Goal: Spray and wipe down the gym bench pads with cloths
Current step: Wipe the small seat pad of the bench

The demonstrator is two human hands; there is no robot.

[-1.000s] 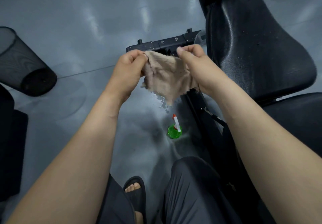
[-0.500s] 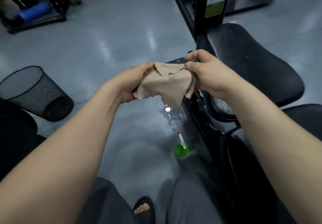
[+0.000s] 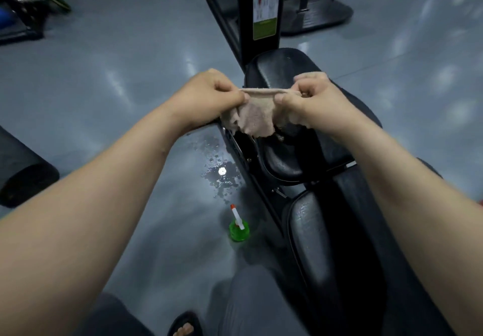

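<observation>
Cloth (image 3: pixel 257 118), frame centre: limp, light, probably damp. Left hand (image 3: pixel 209 95) and right hand (image 3: pixel 308 100) pinch its stretched top edge; best held there.

My left hand (image 3: pixel 209 96) and right hand (image 3: pixel 315 101) pinch the cloth (image 3: pixel 257 118) between them. Behind this grip lies the bench pad (image 3: pixel 285 65); below it, the spray bottle (image 3: pixel 238 231) stands on the floor (image 3: pixel 125 79).

Dim, floor (image 3: pixel 130 87) glare, warped edges
</observation>
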